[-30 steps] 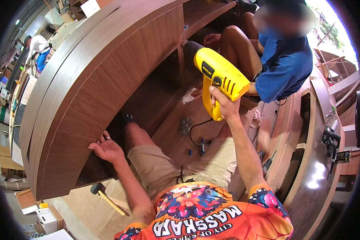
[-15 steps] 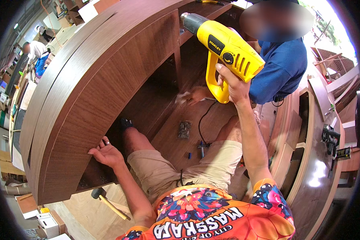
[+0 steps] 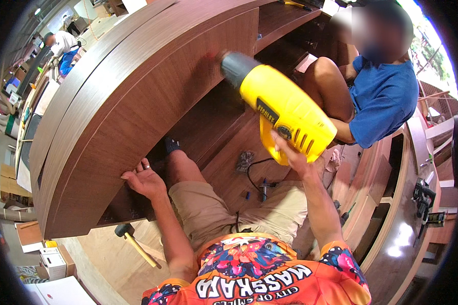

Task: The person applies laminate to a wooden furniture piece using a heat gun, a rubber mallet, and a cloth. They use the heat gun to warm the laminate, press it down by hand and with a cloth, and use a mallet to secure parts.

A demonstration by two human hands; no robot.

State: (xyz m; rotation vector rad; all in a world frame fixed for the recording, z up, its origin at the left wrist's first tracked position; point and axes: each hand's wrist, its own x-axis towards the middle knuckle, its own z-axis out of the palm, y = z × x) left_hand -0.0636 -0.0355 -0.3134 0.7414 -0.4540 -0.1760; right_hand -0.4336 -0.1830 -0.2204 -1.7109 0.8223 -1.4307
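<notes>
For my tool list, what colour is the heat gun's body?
The heat gun body is yellow; the head view shows it best.

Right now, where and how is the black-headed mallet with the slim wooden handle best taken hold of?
Probably by the wooden handle, the left hand coming from above: the slim handle lies slanted and uncovered, free end toward the person, bulky black head farther away.

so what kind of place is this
Probably a furniture or woodworking workshop: there's a large curved wood-grain cabinet piece, a yellow heat gun in the person's right hand, and a black-headed mallet nearby.
</notes>
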